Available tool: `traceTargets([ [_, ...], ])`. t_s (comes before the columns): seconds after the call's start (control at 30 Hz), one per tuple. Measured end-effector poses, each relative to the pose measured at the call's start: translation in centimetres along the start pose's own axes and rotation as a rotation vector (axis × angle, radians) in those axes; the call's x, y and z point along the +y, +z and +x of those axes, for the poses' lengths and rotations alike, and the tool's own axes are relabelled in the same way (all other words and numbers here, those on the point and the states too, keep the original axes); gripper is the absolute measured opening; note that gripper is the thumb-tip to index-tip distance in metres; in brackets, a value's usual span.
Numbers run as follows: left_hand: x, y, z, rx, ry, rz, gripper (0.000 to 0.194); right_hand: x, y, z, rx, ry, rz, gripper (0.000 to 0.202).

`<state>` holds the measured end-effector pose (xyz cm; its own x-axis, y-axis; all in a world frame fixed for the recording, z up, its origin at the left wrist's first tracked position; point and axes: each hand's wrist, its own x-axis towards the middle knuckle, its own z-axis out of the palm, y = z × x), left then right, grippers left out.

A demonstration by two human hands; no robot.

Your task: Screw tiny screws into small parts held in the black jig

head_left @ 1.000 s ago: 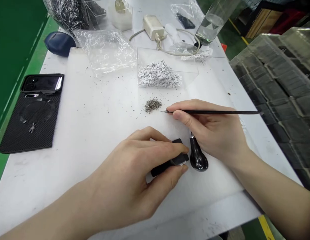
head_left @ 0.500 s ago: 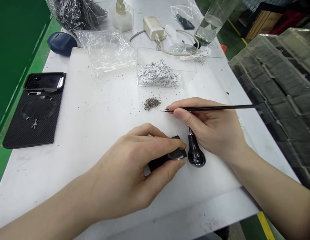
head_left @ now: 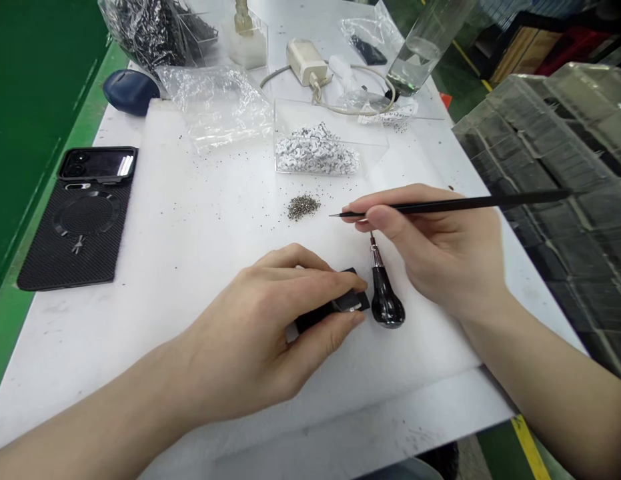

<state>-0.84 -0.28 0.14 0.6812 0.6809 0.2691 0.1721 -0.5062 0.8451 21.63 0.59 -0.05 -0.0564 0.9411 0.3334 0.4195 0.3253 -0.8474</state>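
Note:
My left hand (head_left: 285, 320) is closed around a small black block (head_left: 317, 317), thumb and forefinger at its right end; a smaller part with a whitish edge shows there, its kind unclear. My right hand (head_left: 430, 247) pinches slim black tweezers (head_left: 450, 205), their fine tips pointing left. Those tips lie just right of a pile of tiny metal screw-like pieces (head_left: 303, 207); whether they grip a piece is too small to tell. A screwdriver with a bulbous black handle (head_left: 387, 297) lies between my hands, shaft pointing away from me.
Behind the pile, a clear tray (head_left: 276, 157) holds many small white parts. Plastic bags, a white charger (head_left: 306, 63) with cable and a tilted clear container (head_left: 415, 63) stand farther back. At left are a phone (head_left: 85, 220) and blue mouse (head_left: 131, 92); at right, stacked clear cases (head_left: 550, 153).
My right hand has moved slightly right, drawing the tweezer tips away from the pile and uncovering the screwdriver's shaft. My left hand keeps hold of the black block.

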Motion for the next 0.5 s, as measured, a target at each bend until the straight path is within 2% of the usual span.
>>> traceTargets([
  [0.07, 0.1, 0.1, -0.1, 0.026, 0.018, 0.033, 0.027, -0.9, -0.7, -0.5, 0.014, -0.007, 0.021, 0.01],
  [0.13, 0.2, 0.2, -0.2, 0.054, 0.008, 0.067, 0.027, -1.4, -1.5, -1.2, -0.007, -0.075, 0.076, 0.013],
  [0.27, 0.6, 0.2, -0.2, 0.059, -0.028, 0.099, 0.022, -0.9, -2.4, -2.4, -0.184, -0.259, 0.231, 0.027],
  [0.33, 0.7, 0.2, -0.1, 0.044, -0.051, 0.101, 0.02, -0.6, -2.5, -2.6, -0.264, -0.305, 0.225, 0.032],
  [0.5, 0.7, 0.2, -0.1, 0.053, -0.072, 0.104, 0.023, -0.7, -2.2, -2.0, -0.287, -0.435, 0.137, 0.026],
])
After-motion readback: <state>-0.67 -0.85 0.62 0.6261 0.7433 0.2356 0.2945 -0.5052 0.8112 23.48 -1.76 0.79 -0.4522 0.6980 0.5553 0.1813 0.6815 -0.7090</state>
